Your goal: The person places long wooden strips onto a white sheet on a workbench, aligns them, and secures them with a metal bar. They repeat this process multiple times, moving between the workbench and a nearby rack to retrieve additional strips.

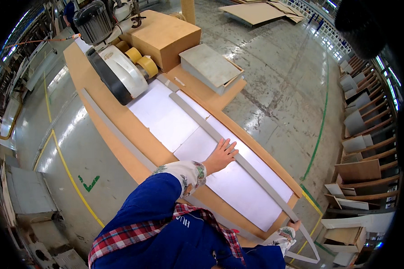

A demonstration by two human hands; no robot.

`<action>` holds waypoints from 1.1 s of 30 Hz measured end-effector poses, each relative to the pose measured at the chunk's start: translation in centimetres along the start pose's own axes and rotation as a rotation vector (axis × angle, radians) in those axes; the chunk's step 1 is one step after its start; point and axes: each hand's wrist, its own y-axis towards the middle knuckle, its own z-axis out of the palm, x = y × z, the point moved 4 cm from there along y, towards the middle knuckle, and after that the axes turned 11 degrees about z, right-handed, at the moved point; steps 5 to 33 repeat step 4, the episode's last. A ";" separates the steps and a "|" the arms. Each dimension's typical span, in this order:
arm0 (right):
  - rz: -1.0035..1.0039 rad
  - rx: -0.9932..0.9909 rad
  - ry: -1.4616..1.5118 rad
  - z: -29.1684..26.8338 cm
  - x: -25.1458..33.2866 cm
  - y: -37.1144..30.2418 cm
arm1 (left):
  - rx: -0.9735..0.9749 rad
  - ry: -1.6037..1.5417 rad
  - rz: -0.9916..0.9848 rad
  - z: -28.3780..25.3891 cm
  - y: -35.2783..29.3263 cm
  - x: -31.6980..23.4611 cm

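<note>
A long, narrow grey strip [260,180] runs diagonally over a white panel surface [238,190] on the wooden workbench. My left hand [221,156] rests on the strip around its middle, palm down and fingers spread. Near the bench's right end, my right hand [294,225] is closed around the same strip. Beyond that hand, a piece of grey strip hangs off the bench and bends back at the bottom. Up the bench from my left hand stands a roller feeder machine [121,74] with a dark motor and yellow rollers.
Another grey strip [116,127] lies along the bench's left side. A brown wooden box [166,38] and a grey-topped box [211,67] stand beside the machine. Racks of boards [359,170] line the right. Flat sheets [253,12] lie on the far floor.
</note>
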 end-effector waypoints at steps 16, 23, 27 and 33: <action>-0.163 0.228 -0.065 3.5 4.6 0.0 | 0.042 0.098 -0.006 0.5 -0.4 2.4; -0.163 0.228 -0.065 3.5 4.6 0.0 | 0.042 0.098 -0.006 0.5 -0.4 2.4; -0.163 0.228 -0.065 3.5 4.6 0.0 | 0.042 0.098 -0.006 0.5 -0.4 2.4; -0.163 0.228 -0.065 3.5 4.6 0.0 | 0.042 0.098 -0.006 0.5 -0.4 2.4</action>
